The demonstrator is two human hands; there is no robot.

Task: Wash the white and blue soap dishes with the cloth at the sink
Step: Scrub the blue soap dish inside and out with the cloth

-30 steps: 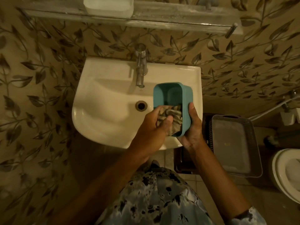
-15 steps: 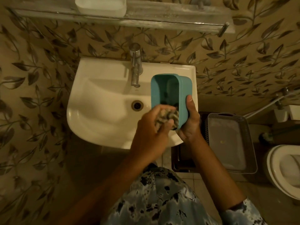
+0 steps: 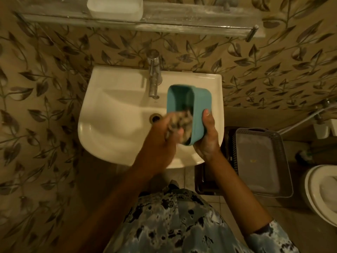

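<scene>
Cloth (image 3: 182, 123) in dish (image 3: 198, 106), over sink's (image 3: 113, 125) rt side.

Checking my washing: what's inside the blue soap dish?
The cloth, gripped by the left hand, fills the near end of the blue soap dish held by the right hand. The far end shows bare plastic. Whatever lies under the cloth is hidden.

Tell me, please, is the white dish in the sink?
No, the white dish sits on the shelf above the sink.

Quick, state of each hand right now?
Left hand: grips the crumpled patterned cloth.
Right hand: holds the blue rectangular plastic soap dish over the white sink.
</scene>
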